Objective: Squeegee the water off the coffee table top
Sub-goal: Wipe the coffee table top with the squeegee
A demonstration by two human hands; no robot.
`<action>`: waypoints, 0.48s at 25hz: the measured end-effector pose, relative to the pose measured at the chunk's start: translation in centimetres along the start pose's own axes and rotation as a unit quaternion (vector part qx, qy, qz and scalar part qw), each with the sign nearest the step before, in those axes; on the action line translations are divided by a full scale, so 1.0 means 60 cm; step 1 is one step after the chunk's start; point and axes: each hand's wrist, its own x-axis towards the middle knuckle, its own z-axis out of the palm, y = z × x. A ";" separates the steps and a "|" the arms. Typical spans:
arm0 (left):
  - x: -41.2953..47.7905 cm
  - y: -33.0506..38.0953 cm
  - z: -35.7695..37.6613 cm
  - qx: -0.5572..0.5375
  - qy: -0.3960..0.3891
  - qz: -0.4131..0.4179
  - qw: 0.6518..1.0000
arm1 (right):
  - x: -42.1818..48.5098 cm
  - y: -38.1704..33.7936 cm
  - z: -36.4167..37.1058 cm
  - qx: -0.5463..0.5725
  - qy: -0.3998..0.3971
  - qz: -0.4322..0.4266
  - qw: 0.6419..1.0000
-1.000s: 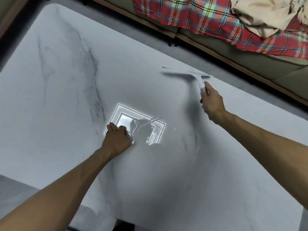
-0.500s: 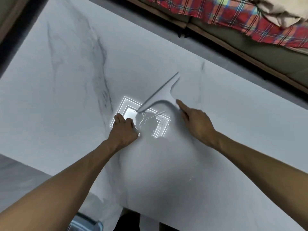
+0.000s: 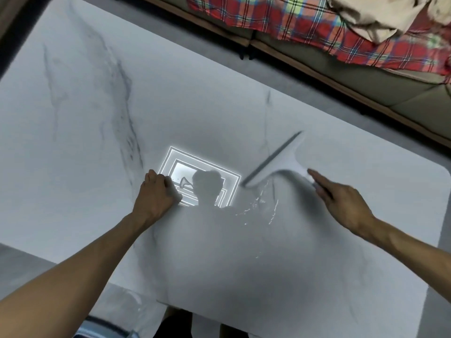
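Our right hand [image 3: 341, 203] grips the squeegee [image 3: 273, 162] handle, forefinger out; our left hand [image 3: 156, 193] rests fisted on the table [image 3: 73, 142], holding nothing. We've swung the squeegee right, away from that fist, and it now sits just beyond the water [image 3: 266, 208], ready to pull.

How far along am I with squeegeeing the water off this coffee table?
Partway, I'd judge. The far table top looks dry. The right hand holds the squeegee, blade at mid-table. Left to do: glinting water streaks just nearer than the blade, right of the fisted left hand.
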 end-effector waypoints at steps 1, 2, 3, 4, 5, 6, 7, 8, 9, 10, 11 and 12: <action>-0.008 -0.007 0.002 0.002 0.005 -0.004 1.000 | 0.036 -0.029 -0.007 0.046 0.027 0.004 0.999; -0.014 -0.015 0.005 0.006 0.011 -0.013 1.000 | 0.077 -0.065 -0.014 0.089 0.046 0.013 0.995; -0.019 -0.025 0.009 0.012 0.021 -0.021 0.999 | 0.120 -0.105 -0.017 0.126 0.059 0.023 0.990; -0.021 -0.036 0.014 0.015 0.031 -0.033 0.999 | 0.164 -0.147 -0.017 0.155 0.072 0.038 0.985; -0.022 -0.046 0.018 0.012 0.040 -0.049 0.998 | 0.205 -0.190 -0.014 0.187 0.088 0.061 0.976; -0.024 -0.053 0.021 0.003 0.050 -0.063 0.997 | 0.240 -0.231 -0.011 0.227 0.099 0.099 0.964; -0.024 -0.056 0.022 -0.012 0.057 -0.074 0.996 | 0.270 -0.271 -0.009 0.281 0.100 0.139 0.944; -0.023 -0.059 0.021 -0.031 0.064 -0.082 0.994 | 0.293 -0.310 -0.005 0.329 0.090 0.171 0.924; -0.023 -0.064 0.020 -0.047 0.068 -0.084 0.993 | 0.308 -0.345 0.001 0.346 0.079 0.182 0.917; -0.023 -0.067 0.019 -0.056 0.073 -0.079 0.993 | 0.315 -0.375 0.009 0.321 0.070 0.165 0.930; -0.025 -0.071 0.019 -0.065 0.075 -0.072 0.992 | 0.313 -0.400 0.019 0.279 0.064 0.135 0.949; -0.025 -0.076 0.018 -0.079 0.077 -0.069 0.991 | 0.302 -0.417 0.029 0.236 0.062 0.100 0.965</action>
